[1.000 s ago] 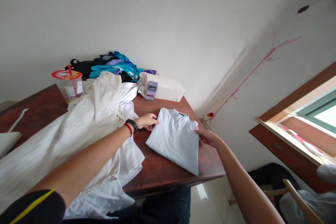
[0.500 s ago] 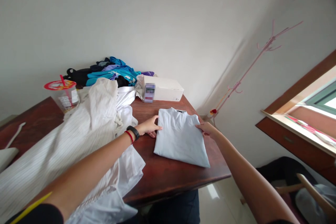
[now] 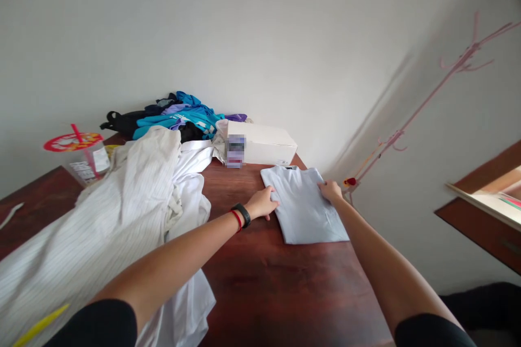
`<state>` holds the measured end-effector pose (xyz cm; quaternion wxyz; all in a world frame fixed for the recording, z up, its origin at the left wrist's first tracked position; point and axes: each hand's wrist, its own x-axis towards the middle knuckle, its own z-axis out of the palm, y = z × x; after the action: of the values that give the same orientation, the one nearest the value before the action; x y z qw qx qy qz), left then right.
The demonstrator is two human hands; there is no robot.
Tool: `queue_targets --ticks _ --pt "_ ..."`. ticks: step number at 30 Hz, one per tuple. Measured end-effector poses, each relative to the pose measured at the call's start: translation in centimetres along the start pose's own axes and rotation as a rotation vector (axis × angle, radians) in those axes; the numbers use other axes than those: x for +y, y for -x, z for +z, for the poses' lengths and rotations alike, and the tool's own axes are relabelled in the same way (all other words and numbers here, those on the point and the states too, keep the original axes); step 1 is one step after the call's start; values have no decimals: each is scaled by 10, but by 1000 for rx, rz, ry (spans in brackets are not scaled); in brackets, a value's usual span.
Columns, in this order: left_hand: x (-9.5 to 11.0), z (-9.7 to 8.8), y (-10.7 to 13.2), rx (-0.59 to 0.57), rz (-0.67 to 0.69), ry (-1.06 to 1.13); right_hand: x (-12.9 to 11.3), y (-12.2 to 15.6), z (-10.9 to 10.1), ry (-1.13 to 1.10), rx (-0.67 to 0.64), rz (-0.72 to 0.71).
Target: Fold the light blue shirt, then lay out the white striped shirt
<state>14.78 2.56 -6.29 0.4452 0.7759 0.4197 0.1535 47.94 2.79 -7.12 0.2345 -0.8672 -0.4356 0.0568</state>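
Forearms are stretching out from the bottom of the view across the dark wooden bench (image 3: 277,287). At the near left, a white striped garment (image 3: 106,217) is lying crumpled and is hanging over the bench edge. Further out, the left hand (image 3: 262,204), with a black band and a red cord at its wrist, is touching the left edge of a folded light-blue shirt (image 3: 303,209). Its fingers are loosely curled there, and whether they are pinching the cloth cannot be told. The right hand (image 3: 330,191) is resting on the shirt's right edge, fingers flat and close together. The shirt is lying flat near the bench's far right corner. Beyond it, a white box (image 3: 264,143) is sitting by the wall. Left of the box are a heap of blue and black clothes (image 3: 175,118) and a plastic cup with a red lid (image 3: 77,153).
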Motion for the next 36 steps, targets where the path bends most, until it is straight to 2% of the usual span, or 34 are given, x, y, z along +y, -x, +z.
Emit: queue_targets --ticks 6,11,18,20,23,27,29,32,34,36 --pt "-13 5 2 89 73 97 -2 -11 10 92 15 18" --pt "-15 5 -2 83 84 246 0 -4 16 118 17 40" --pt "-13 2 -2 34 47 275 -13 20 12 135 76 58" --pt "-14 2 -3 28 47 283 -25 37 13 139 95 2" --pt "-16 4 -5 29 44 302 -48 77 17 101 63 -242" --pt "-20 6 -4 73 112 297 -89 143 30 -63 -124 -578" --pt "-21 4 -3 90 147 284 -109 169 40 -185 -191 -682" --pt "-21 -5 0 91 163 271 -132 193 55 -384 -162 -650" --pt "-20 -15 7 76 144 262 -141 204 63 -500 -145 -611" --pt "-19 -25 21 49 101 251 -145 215 66 -608 -161 -630"
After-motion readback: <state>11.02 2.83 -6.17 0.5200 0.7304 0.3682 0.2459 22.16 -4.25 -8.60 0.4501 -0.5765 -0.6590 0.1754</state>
